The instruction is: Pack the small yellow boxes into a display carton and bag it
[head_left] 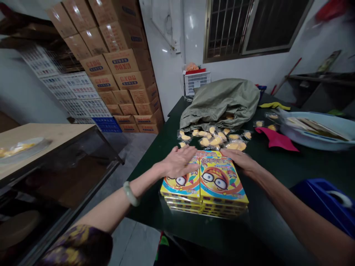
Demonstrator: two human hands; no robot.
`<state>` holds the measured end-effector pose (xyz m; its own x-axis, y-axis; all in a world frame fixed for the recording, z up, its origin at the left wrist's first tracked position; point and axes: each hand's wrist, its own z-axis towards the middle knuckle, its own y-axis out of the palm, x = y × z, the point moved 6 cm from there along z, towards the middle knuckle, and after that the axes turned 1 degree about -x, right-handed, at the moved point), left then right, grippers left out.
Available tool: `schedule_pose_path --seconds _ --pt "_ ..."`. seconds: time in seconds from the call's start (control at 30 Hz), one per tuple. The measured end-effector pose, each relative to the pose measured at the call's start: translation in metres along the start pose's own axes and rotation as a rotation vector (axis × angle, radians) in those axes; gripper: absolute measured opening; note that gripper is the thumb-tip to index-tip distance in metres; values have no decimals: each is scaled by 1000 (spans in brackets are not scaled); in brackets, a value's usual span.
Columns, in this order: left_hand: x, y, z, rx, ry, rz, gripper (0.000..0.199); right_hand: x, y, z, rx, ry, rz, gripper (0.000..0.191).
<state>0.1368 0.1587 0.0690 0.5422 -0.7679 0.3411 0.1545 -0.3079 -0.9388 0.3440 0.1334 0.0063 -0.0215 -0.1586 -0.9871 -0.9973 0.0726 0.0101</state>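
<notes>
Running from the left edge, a pale wooden counter [41,138] tops a dark glass-fronted cabinet and carries a clear tray of yellow pieces [19,149], set apart from the hands. At upper left, cardboard cartons [119,70] rise in tight tiers beside white plastic crates [80,88], apparently packed against the wall to save floor space. Toward the centre, the left hand [179,161], wearing a pale green bangle [131,193], lies open and flat with its fingers spread on two side-by-side stacks of yellow cartoon-printed boxes [222,184]. The right hand [240,160] rests open on the far side of the top, fingers lightly curved, and neither hand closes around anything; their placement seems meant to steady or square the stacks. These sit near the front of a dark green table [277,173]. Beyond them, wrapped yellow packets [213,140] lie spread before an olive sack [219,103], within easy reach. Further right are a magenta cloth [277,139], a pale blue basin [313,142] and, at lower right, a blue plastic bin [324,201].
</notes>
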Motion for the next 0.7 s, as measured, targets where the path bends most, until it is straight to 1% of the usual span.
schedule_pose_path --seconds 0.03,0.07,0.1,0.13,0.2,0.23,0.27,0.3,0.33,0.37,0.4,0.43,0.47,0.53,0.57,0.6,0.63,0.67,0.7 --pt "-7 -6 -10 33 -39 -10 66 4 1 -1 -36 34 35 36" --pt "-11 -10 -23 60 -100 -12 67 8 1 -2 -46 46 61 35" --pt "-12 -14 -37 108 -162 6 72 9 -1 -2 -39 43 73 34" --pt "-6 -16 -52 142 -158 35 79 10 -4 -2 -30 31 78 33" --pt "15 -7 -74 110 -12 137 95 11 -10 0 -14 12 72 33" --pt "22 -1 -81 85 53 194 95 11 -13 1 0 -1 56 34" --pt "22 4 -85 89 86 250 89 11 -15 0 27 -22 30 35" --pt "17 5 -86 126 83 303 83 11 -17 -4 62 -52 -12 36" --pt "5 3 -84 176 51 352 80 10 -17 -11 103 -90 -70 36" --pt "-10 -2 -81 237 -4 402 77 10 -13 -24 140 -127 -138 35" --pt "-27 -11 -77 317 -65 458 69 12 -4 -40 152 -154 -202 35" --pt "-45 -24 -74 415 -145 500 59 15 9 -60 135 -169 -265 35" --pt "-61 -38 -73 504 -231 512 52 21 27 -83 65 -153 -301 37" --pt "-85 -64 -75 638 -382 469 47 33 69 -131 -190 -77 -327 38" --pt "-91 -75 -80 692 -426 432 46 33 82 -153 -250 -100 -376 33" --pt "-91 -84 -88 760 -448 384 44 32 91 -171 -303 -122 -438 30" --pt "-88 -90 -100 852 -460 312 41 27 87 -180 -238 -140 -495 31" --pt "-83 -93 -116 961 -475 221 37 19 74 -183 -106 -167 -537 34" --pt "-78 -92 -135 1079 -490 118 33 11 54 -179 58 -179 -553 36"
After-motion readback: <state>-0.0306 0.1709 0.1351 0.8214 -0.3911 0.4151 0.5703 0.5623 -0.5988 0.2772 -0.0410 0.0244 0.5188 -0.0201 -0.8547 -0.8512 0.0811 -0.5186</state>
